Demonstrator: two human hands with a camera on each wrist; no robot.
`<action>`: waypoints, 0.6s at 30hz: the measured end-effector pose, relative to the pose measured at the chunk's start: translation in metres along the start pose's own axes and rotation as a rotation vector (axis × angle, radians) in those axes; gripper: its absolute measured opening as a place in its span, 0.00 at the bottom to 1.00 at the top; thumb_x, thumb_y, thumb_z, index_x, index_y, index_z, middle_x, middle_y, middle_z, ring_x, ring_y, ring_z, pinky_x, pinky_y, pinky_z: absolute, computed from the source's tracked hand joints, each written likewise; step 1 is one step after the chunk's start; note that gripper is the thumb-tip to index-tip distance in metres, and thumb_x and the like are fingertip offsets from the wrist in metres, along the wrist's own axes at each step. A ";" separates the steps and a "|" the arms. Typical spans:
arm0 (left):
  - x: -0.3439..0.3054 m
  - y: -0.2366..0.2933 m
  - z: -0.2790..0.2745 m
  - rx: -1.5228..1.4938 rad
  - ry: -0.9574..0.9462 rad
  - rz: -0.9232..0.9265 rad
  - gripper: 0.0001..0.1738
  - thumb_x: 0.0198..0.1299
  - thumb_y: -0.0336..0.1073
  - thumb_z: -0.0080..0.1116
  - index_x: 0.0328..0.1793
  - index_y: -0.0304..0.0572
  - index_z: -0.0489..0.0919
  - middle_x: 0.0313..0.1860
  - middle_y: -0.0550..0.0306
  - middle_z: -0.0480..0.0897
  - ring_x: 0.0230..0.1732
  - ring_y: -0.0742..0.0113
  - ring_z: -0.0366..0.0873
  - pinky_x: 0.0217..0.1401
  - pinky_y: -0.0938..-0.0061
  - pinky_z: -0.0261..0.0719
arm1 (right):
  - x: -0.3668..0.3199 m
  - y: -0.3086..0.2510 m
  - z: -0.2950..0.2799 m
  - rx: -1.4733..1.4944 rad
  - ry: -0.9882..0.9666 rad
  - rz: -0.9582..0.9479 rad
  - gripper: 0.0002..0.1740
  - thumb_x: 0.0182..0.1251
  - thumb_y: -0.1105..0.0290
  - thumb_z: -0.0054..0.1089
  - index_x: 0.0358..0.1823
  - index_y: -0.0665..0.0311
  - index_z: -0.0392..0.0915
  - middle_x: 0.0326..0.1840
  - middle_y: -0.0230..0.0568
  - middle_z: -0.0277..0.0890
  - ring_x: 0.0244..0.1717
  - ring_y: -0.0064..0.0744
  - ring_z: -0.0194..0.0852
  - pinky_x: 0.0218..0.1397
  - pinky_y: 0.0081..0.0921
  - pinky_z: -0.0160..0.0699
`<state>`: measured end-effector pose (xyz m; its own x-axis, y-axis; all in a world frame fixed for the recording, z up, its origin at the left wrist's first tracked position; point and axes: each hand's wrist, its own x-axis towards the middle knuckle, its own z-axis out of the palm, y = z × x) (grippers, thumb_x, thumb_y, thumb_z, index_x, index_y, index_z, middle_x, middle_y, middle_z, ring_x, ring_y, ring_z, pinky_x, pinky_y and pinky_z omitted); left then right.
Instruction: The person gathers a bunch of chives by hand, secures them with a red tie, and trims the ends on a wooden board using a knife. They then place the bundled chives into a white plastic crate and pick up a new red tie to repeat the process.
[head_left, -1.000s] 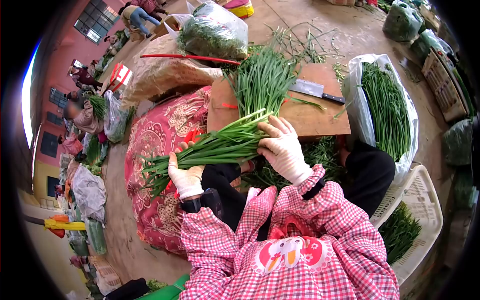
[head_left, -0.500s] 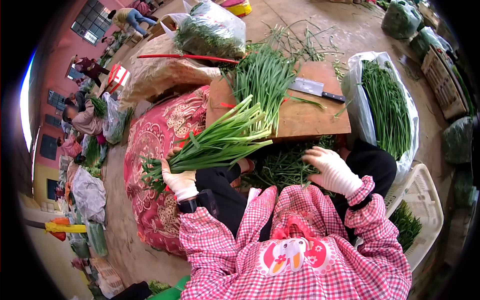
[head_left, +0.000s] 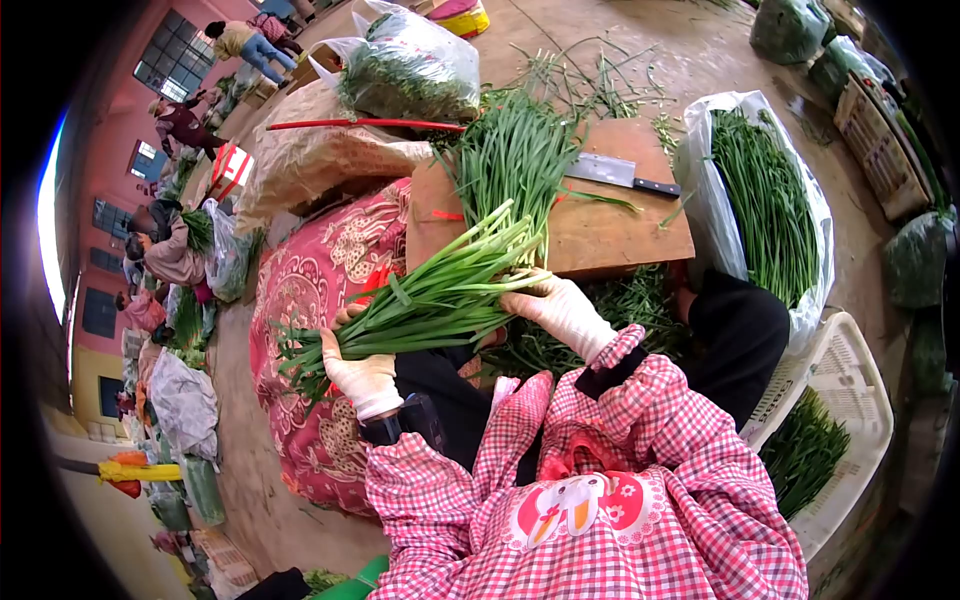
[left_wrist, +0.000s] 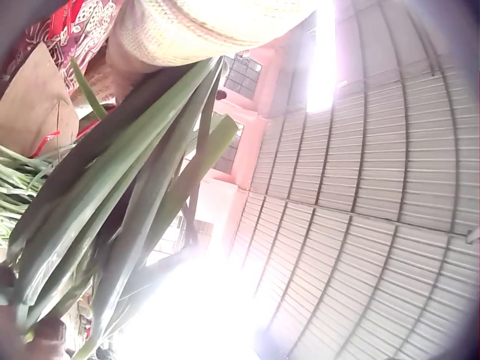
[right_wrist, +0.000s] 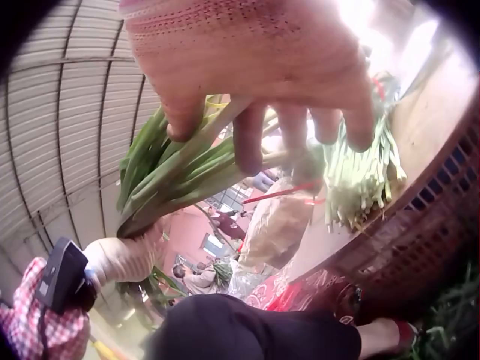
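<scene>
Head view shows a person with a bunch of garlic chives held over their lap, in front of a wooden board. Their left hand grips the leafy end, with the thumb on the near side. Their right hand is at the pale stem ends. Right wrist view shows a stem between that thumb and first finger, and the other fingers are spread out. I can't tell if it pinches the stem or only touches it. Left wrist view shows the long flat leaves up close, and strong light hides some of them.

A big pile of chives lies on the board, pale ends toward the person. Beside it on the board is a cleaver with a black handle. To the right stands a plastic bag stuffed with more chives. Nearer the person is a white basket with dark green leaves in it. Left of the board is a red cloth with a curly pattern, and past that lies a tan sack.
</scene>
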<state>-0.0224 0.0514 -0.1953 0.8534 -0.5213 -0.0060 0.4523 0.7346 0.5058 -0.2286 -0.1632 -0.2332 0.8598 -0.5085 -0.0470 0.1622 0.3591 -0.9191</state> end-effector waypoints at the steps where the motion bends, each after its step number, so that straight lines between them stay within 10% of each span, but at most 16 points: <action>1: 0.000 0.001 0.000 0.003 -0.003 -0.004 0.18 0.70 0.47 0.50 0.44 0.38 0.78 0.45 0.47 0.83 0.53 0.51 0.78 0.65 0.45 0.71 | 0.001 0.001 0.002 0.003 0.004 -0.002 0.17 0.65 0.68 0.66 0.53 0.63 0.82 0.42 0.35 0.85 0.45 0.27 0.82 0.50 0.27 0.82; 4: 0.002 0.001 -0.005 -0.049 0.071 0.032 0.16 0.69 0.45 0.52 0.43 0.39 0.79 0.44 0.54 0.84 0.55 0.55 0.78 0.65 0.48 0.73 | -0.002 -0.007 0.009 -0.115 -0.033 0.092 0.17 0.64 0.71 0.66 0.53 0.67 0.81 0.40 0.32 0.84 0.39 0.24 0.82 0.34 0.24 0.85; 10: 0.002 0.014 -0.015 -0.050 0.130 0.025 0.16 0.69 0.45 0.52 0.43 0.39 0.79 0.45 0.54 0.85 0.55 0.56 0.79 0.65 0.48 0.74 | -0.016 -0.003 0.005 0.111 0.040 0.100 0.12 0.66 0.70 0.64 0.48 0.68 0.83 0.42 0.33 0.83 0.41 0.26 0.81 0.46 0.26 0.82; 15: 0.007 0.019 -0.028 0.052 0.043 0.014 0.17 0.70 0.46 0.52 0.46 0.39 0.80 0.49 0.51 0.84 0.56 0.55 0.79 0.65 0.47 0.73 | -0.040 -0.014 -0.027 0.093 -0.196 0.063 0.14 0.65 0.73 0.62 0.50 0.71 0.84 0.68 0.41 0.72 0.60 0.26 0.74 0.65 0.26 0.71; 18: 0.008 0.014 -0.023 0.171 -0.075 0.010 0.18 0.70 0.47 0.51 0.47 0.38 0.80 0.50 0.49 0.84 0.56 0.53 0.79 0.65 0.48 0.74 | -0.057 -0.029 -0.050 0.027 -0.124 0.235 0.16 0.65 0.72 0.61 0.52 0.71 0.83 0.48 0.34 0.83 0.46 0.21 0.77 0.58 0.25 0.75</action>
<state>-0.0031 0.0675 -0.2080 0.8329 -0.5500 0.0611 0.3875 0.6586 0.6451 -0.3064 -0.1843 -0.2231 0.9279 -0.3096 -0.2078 -0.0374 0.4772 -0.8780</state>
